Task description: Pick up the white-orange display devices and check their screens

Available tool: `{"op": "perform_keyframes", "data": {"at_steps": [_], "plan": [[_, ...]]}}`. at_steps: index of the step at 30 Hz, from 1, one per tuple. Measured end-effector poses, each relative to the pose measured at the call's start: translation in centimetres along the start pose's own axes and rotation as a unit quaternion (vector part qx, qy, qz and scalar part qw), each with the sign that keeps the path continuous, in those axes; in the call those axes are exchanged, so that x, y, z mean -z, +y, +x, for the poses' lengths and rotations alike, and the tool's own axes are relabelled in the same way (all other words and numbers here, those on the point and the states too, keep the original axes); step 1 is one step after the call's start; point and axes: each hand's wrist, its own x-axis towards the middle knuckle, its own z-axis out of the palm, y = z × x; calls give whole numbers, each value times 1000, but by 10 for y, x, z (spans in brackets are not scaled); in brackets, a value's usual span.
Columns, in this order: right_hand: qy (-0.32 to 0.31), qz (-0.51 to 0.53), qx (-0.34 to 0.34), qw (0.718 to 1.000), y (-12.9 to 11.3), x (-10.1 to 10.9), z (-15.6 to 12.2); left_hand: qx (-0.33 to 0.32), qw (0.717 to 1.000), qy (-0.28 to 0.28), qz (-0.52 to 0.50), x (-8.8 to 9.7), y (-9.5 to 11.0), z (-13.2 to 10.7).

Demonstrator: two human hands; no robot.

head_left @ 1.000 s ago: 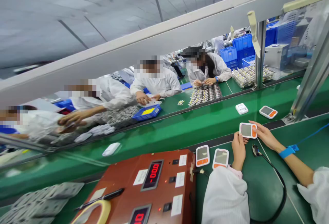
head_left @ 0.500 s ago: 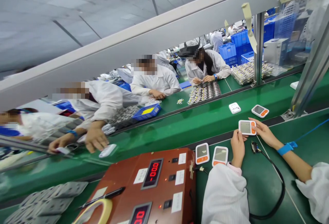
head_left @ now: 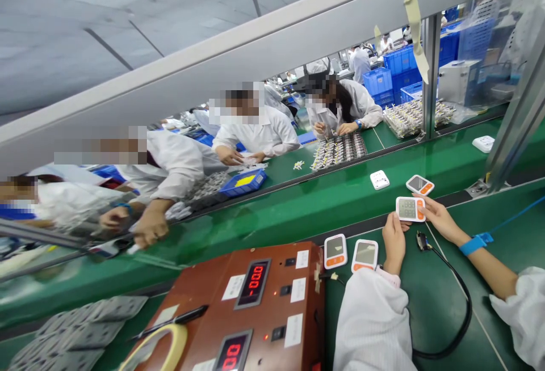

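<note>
Between my two hands is a small white digital meter (head_left: pixel 409 209) with an orange button panel, and dark segments show on its grey screen. My left hand (head_left: pixel 394 241) grips its lower left edge. My right hand (head_left: pixel 440 219) pinches the orange end; a blue wrist strap (head_left: pixel 476 243) circles that wrist. Just below the hands, a black cable (head_left: pixel 466 303) ends in a connector (head_left: pixel 422 241) on the green bench. Two similar meters, one (head_left: pixel 336 252) beside the brown box and another (head_left: pixel 365 255) near my left sleeve, lie face up with blank screens.
A brown test box (head_left: pixel 272 269) with red digital readouts stands left of my arms, bearing a tape roll (head_left: pixel 176 345) and a pen (head_left: pixel 187 315). Beyond runs a green conveyor (head_left: pixel 298 201) carrying white devices (head_left: pixel 379 180). Co-workers in white coats sit across it. A metal post (head_left: pixel 517 98) rises at right.
Dark segments have appeared on the held meter's screen, which was blank before. Devices on the conveyor have shifted left. A co-worker's hand at far left has moved over the white piece there.
</note>
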Motion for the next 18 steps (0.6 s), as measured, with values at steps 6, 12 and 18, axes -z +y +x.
{"op": "perform_keyframes", "data": {"at_steps": [6,12,18], "plan": [[-1,23,5,1000,1,1,0,-5,1000,5,-8,-1,1,0],[4,31,-2,1000,-1,0,0,-7,1000,-5,-1,2,5,-2],[7,38,-10,999,-1,-1,0,-11,1000,-9,7,4,9,-3]]}}
